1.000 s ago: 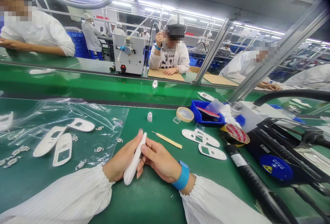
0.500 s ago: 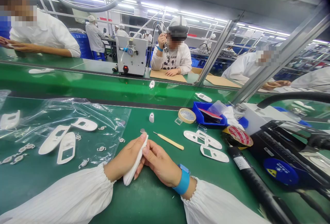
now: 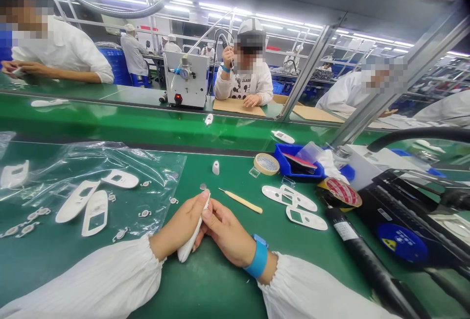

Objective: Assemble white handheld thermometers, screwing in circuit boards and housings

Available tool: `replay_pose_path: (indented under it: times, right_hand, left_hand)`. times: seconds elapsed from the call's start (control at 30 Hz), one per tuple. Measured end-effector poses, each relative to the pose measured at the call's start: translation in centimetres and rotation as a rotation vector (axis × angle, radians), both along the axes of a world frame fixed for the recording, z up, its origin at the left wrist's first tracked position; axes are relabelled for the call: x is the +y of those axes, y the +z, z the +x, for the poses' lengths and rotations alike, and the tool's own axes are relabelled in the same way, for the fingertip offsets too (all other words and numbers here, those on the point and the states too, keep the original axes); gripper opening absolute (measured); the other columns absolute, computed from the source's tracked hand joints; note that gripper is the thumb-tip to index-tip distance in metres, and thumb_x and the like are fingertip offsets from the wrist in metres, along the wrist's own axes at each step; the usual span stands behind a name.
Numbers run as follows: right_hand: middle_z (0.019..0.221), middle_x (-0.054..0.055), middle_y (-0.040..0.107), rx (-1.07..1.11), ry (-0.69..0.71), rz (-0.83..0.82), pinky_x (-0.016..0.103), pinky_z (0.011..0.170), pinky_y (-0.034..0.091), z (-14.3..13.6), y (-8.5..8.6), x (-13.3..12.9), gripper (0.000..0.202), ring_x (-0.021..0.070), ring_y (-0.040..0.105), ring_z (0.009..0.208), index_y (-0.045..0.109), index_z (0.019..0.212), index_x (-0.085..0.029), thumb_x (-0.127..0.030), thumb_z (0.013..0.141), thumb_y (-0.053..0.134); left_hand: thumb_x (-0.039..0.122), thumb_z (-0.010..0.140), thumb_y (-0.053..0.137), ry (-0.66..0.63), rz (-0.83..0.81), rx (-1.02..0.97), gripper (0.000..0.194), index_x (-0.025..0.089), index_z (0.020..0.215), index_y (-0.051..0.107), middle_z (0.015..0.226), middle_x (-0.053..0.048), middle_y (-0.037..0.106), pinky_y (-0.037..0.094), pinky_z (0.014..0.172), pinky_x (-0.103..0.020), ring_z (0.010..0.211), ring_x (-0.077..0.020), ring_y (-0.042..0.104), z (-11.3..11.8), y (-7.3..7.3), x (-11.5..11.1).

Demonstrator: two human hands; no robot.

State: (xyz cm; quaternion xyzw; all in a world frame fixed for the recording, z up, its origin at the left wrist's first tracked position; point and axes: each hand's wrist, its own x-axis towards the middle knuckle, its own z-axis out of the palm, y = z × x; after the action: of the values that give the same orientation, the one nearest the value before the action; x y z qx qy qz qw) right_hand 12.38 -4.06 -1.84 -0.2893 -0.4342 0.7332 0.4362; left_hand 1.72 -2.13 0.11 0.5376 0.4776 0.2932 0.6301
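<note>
Both hands close round a long white plastic casing (image 3: 190,241), held on edge and tilted above the green bench. My left hand (image 3: 186,221) wraps its left side, thumb at the top end. From the other side, my right hand (image 3: 229,231) grips it with thumb and fingers; a blue band circles that wrist. The fingers hide part of the casing. Just beyond the fingertips lie a small grey disc (image 3: 203,186) and a white cap (image 3: 216,167). A screwdriver-like tool with a cream handle (image 3: 244,202) rests to the right.
White casing shells (image 3: 96,211) and small metal-looking parts lie on clear plastic film (image 3: 154,162) at left. More shells (image 3: 306,217), a tape roll (image 3: 266,164), a blue bin (image 3: 293,162) and black equipment (image 3: 400,231) stand right. Beyond runs a green conveyor (image 3: 147,125); co-workers sit across it.
White pieces on the conveyor have shifted left. My hands keep their hold on the casing with hardly any movement.
</note>
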Motion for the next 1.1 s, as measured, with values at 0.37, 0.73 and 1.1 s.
replay_pose_path:
  times: [0.37,0.73,1.1]
  right_hand:
    - [0.079,0.001,0.055,0.057,-0.02,-0.061,0.029,0.073,0.045,0.4,0.1,0.4,0.046,0.0127,0.055,0.076,0.045,0.118,-0.023,-0.046,0.079,0.051]
    - [0.099,0.005,0.06,-0.498,-0.336,0.314,0.032,0.078,0.045,2.6,-0.7,1.7,0.029,0.0157,0.056,0.085,0.051,0.106,-0.021,-0.035,0.08,0.051]
    - [0.106,0.006,0.057,-0.48,-0.268,0.508,0.032,0.081,0.047,3.5,-0.2,1.6,0.026,0.0157,0.057,0.089,0.049,0.109,-0.023,-0.029,0.084,0.047]
  left_hand:
    - [0.043,0.083,0.041,0.141,-0.211,-0.46,0.035,0.015,0.067,0.056,0.051,0.0,0.053,0.045,0.049,-0.025,0.047,-0.0119,0.051,-1.2,-0.1,1.0]
    - [0.036,0.071,0.064,0.173,0.093,-0.211,0.024,0.019,0.087,0.059,0.09,-0.004,0.065,0.044,0.083,-0.033,0.087,-0.0188,0.059,-3.9,0.7,3.0]
    - [0.04,0.081,0.048,-0.151,0.713,0.464,0.032,0.029,0.109,0.06,0.11,0.001,0.064,0.045,0.084,-0.027,0.097,-0.0187,0.059,-4.6,0.0,2.5]
